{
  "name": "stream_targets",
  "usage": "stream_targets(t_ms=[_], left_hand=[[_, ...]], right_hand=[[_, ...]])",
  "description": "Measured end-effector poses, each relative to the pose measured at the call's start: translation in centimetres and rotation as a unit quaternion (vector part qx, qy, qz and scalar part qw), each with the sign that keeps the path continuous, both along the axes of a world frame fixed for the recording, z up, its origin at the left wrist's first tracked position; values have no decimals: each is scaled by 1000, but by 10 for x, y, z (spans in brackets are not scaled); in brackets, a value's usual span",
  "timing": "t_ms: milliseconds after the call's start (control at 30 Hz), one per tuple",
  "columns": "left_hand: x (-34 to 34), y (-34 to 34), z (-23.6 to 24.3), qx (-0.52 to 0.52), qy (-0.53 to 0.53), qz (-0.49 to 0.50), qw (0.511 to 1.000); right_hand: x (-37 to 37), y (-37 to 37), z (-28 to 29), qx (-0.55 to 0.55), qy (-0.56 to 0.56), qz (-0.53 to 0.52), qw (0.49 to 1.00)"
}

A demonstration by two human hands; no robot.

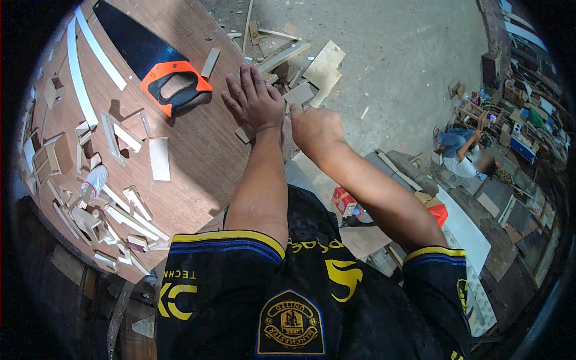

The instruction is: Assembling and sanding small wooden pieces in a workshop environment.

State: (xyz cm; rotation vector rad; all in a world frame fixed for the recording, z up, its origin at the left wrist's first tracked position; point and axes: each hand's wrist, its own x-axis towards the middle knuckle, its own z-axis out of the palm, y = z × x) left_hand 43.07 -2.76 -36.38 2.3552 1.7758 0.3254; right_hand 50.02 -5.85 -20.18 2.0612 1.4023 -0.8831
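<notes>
My left hand [255, 103] lies flat near the right edge of the brown wooden table [186, 198], fingers spread and pointing away from me. Beside its thumb, a small pale wood piece [299, 94] juts past the table edge. Another wood end [243, 134] peeks out by my left wrist; whether both are one piece is hidden. My right hand [319, 129] is closed just off the edge, its fingertips at the near side of the jutting piece. What its curled fingers hold, if anything, cannot be seen. A handsaw [135, 47] with an orange and black handle rests left of my left hand.
Small wood offcuts [129, 210], a bottle [95, 180] and white strips [81, 78] cover the table's left side. More scraps [324, 69] lie on the concrete floor [408, 54]. A person [462, 153] sits far right, amid piled goods. A red box [344, 201] stands below my right forearm.
</notes>
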Motion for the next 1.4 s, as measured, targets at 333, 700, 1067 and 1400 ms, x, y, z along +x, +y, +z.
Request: stream_targets(t_ms=[333,700,1067,1400], left_hand=[[5,-1,2,18,1,-2,1000],[4,-1,-1,33,16,8,999],[6,-3,0,22,-47,8,999],[14,-1,-1,37,-45,14,998]], right_hand=[[11,1,0,-8,28,-28,999],[10,-3,17,-16,17,-6,1000],[2,-19,-17,-26,-6,-29,999],[13,-20,-20,-19,-16,-67,997]])
